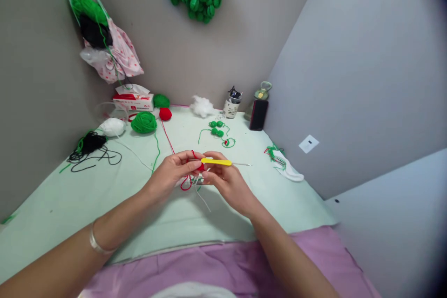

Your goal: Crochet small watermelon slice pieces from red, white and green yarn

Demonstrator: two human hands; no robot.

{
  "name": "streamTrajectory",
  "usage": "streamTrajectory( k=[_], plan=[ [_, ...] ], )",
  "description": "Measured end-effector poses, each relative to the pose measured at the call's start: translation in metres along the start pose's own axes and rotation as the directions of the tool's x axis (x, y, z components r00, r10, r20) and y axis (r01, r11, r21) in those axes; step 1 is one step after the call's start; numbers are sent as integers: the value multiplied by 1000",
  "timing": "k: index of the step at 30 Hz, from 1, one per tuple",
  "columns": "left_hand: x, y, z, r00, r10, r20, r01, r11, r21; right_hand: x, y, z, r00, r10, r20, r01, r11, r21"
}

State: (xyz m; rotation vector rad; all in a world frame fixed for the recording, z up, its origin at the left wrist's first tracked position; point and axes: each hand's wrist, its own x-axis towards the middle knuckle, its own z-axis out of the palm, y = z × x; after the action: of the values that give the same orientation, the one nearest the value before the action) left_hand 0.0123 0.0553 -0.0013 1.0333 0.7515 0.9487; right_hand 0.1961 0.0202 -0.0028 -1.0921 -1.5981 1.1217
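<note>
My left hand (171, 170) is closed in a pinch on a small red crochet piece (201, 166), just above the table. A crochet hook (217, 162) with a yellow handle lies across my right hand (232, 184), whose fingers are closed on it and bent toward the red piece. The hook's thin metal shaft sticks out to the right; its other end is hidden among my fingers. A loop of red yarn (186, 183) and a white strand (203, 199) hang below my hands. From a red yarn ball (165, 114), a strand runs to my left hand.
Green yarn (144, 122), white yarn (112, 126), black yarn (91, 143) and a tissue box (134, 102) lie left. Small green crocheted balls (216, 129), stuffing (202, 106), a cup (231, 104) and a phone (259, 115) sit behind my hands. Yarn scraps (277, 156) lie right.
</note>
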Motion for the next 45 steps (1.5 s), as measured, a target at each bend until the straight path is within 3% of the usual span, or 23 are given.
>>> streamTrajectory(
  k=[5, 9, 15, 21, 29, 38, 45],
  plan=[
    [24, -8, -10, 998, -52, 46, 53, 998, -31, 29, 8, -18, 996, 71, 49, -66, 993, -100],
    [34, -18, -18, 998, -52, 38, 55, 994, -92, 46, 20, -23, 986, 131, 98, -131, 991, -7],
    [36, -25, -16, 997, -37, 65, 44, 994, -104, 50, 37, -18, 982, 177, 66, -184, 973, 141],
    [37, -34, -16, 997, -47, 64, 50, 998, -35, 54, 44, -14, 982, 187, -24, -173, 941, 292],
    [45, -38, -25, 997, 5, 82, -12, 996, 89, 51, 42, -1, 989, 148, -14, -123, 868, 481],
    [50, -51, -37, 985, -88, 152, 26, 929, 370, 52, 48, 3, 980, 163, 116, -198, 880, 432],
    [50, -54, -46, 983, -111, 146, 47, 921, 388, 53, 56, -3, 975, 200, 95, -221, 887, 406]
  ],
)
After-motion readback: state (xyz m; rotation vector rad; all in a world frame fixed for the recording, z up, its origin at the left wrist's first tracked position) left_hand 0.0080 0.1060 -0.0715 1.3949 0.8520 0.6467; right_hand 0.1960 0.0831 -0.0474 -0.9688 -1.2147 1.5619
